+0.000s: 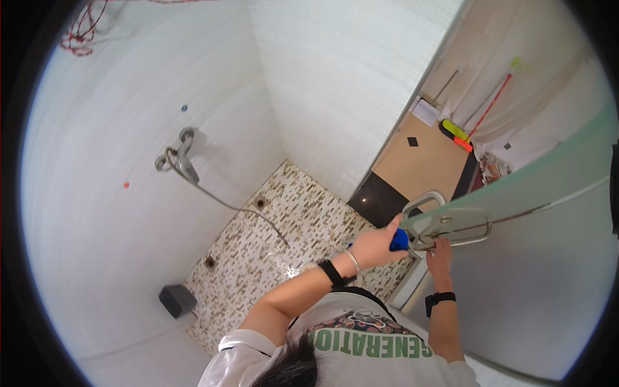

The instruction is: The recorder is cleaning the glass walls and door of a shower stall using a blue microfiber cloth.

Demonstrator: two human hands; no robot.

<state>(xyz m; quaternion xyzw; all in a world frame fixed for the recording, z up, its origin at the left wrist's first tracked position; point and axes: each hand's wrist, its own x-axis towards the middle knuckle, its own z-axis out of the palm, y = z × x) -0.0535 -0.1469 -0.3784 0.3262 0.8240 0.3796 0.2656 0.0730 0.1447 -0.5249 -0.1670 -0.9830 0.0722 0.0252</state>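
My left hand [376, 246] is closed around a small rounded blue thing [399, 240], whose kind I cannot make out. Its thumb points up beside the edge of a frosted glass door [516, 284]. On that door is a looped metal handle [472, 240], with bars on both sides of the glass. My right hand [440, 259] has its fingers curled at the handle's lower bar, by the edge of the glass. Black bands circle both wrists, and a bangle sits on the left one.
A shower mixer tap [184, 161] with a dangling hose is on the left wall. Below it is a dark box [176, 300]. Mosaic tiles [290, 193] cover the floor, with drains in it. Past the doorway lie a red-handled broom [490, 108] and a dustpan [425, 111].
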